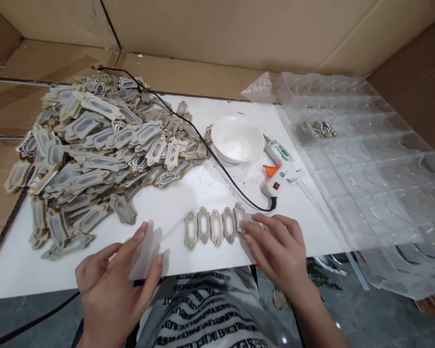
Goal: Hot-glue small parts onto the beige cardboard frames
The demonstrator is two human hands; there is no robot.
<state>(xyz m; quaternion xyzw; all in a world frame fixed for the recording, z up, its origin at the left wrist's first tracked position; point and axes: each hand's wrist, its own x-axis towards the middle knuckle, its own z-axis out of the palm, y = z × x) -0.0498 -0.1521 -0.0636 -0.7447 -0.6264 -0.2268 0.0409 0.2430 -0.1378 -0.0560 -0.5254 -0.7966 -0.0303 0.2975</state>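
Note:
Several beige frame-shaped cutouts (pixel 212 226) lie side by side in a row on the white table (pixel 174 203), near its front edge. My right hand (pixel 279 251) rests at the right end of that row, fingertips touching the last cutout, fingers spread. My left hand (pixel 112 280) hovers at the table's front edge to the left of the row, fingers stretched out and apart, holding nothing. A big heap of the same cutouts (pixel 94 150) fills the left half of the table.
A white bowl (pixel 238 138) stands behind the row, with a white glue gun (pixel 281 166) to its right and its black cord (pixel 217 162) running across the heap. Clear plastic trays (pixel 369 179) cover the right side. Cardboard walls (pixel 217 34) surround the table.

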